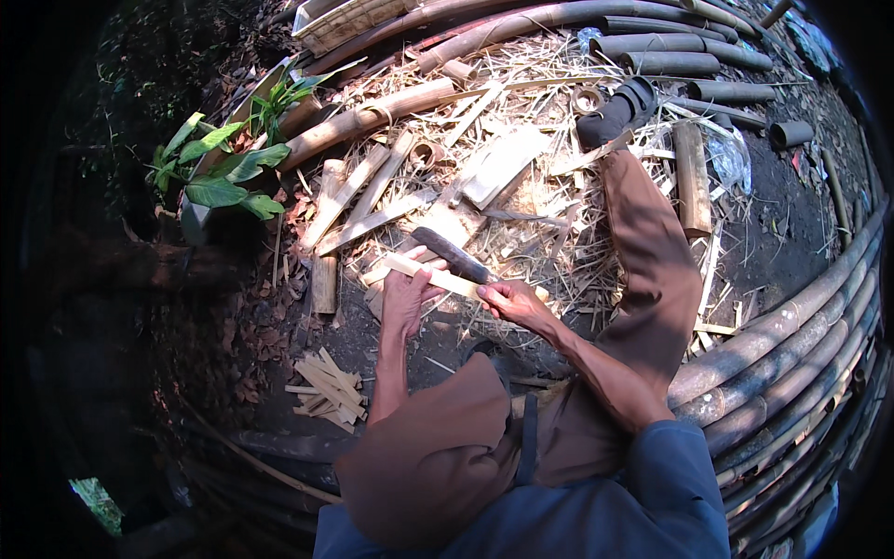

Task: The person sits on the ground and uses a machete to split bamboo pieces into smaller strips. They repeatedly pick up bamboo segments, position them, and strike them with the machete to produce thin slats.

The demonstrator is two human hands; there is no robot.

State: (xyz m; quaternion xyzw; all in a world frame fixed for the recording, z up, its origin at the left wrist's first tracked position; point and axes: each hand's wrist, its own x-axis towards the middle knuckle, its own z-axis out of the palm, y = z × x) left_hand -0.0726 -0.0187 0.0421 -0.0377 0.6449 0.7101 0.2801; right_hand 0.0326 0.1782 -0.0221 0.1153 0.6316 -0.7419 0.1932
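Observation:
A pale split-bamboo strip point(447, 280) stretches between my two hands, slanting down to the right. My left hand point(404, 300) supports its left end, fingers closed around it from below. On the strip's right part, my right hand point(515, 304) is closed with the thumb pressed on top. Just beyond the strip lies a dark, thick, bar-like tool point(453, 254) with a rounded end; its right end sits close to my right fingers, and whether they touch it I cannot tell. Under and behind it is a sunlit wooden block point(449, 222).
A small pile of short bamboo strips point(328, 388) lies left of my knee. Split pieces point(346, 197) and shavings point(559, 93) cover the ground ahead. Bamboo poles point(773, 345) are stacked at right. A short bamboo section point(691, 177) lies beside my outstretched leg point(643, 252). Leafy plants point(219, 177) grow left.

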